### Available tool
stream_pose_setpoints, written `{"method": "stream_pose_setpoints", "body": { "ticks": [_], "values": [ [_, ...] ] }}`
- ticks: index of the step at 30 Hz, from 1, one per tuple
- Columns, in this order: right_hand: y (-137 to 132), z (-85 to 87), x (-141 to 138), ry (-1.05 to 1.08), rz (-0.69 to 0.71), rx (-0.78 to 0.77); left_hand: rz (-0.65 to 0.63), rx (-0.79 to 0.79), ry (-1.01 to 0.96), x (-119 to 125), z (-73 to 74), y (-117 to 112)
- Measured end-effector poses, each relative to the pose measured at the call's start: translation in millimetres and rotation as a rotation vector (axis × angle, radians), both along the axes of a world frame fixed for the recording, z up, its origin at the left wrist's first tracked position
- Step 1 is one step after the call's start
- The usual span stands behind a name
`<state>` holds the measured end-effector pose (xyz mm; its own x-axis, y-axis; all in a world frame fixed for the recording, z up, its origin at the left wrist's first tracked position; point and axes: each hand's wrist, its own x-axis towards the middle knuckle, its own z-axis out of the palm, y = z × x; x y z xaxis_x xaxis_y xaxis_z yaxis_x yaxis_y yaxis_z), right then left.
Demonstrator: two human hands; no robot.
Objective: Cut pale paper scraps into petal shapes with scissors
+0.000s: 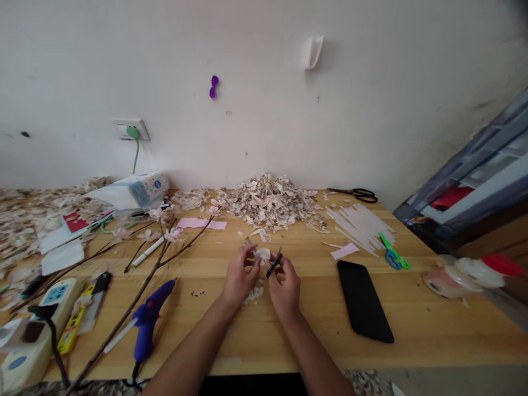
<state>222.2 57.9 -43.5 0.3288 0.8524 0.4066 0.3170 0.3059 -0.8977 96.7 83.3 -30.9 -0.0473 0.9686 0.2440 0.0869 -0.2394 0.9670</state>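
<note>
My left hand [239, 278] pinches a small pale petal-like piece [263, 253] just above the wooden table [313, 335]. My right hand [284, 286] is closed around a small black tool [274, 264], whose tip points up toward that piece. Both hands meet at the table's middle. A few white scraps [253, 294] lie on the wood under and between my hands.
A heap of pale flakes [270, 203] sits behind my hands. A branch with pink blossoms [165, 247], a blue glue gun [148, 319] and a power strip [37, 330] lie left. A black phone [363, 300], green scissors [394, 256], white sticks [358, 223] and black scissors [357, 193] lie right.
</note>
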Motion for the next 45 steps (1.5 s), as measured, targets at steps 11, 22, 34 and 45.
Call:
{"method": "stream_pose_setpoints", "body": {
  "ticks": [11,22,34,45],
  "values": [
    [7,4.5,-1,0.171,-0.010,-0.159,0.040,-0.035,-0.105,1,-6.5,8],
    [6,9.6,4,0.376,0.081,-0.138,0.096,-0.011,-0.138,-4,2.1,6],
    [10,11.6,10,0.422,0.160,-0.188,-0.174,-0.109,-0.118,-2,8.3,3],
    [9,-0.4,12,0.356,0.139,-0.181,-0.200,-0.214,-0.081,-7,-0.7,9]
  ]
}}
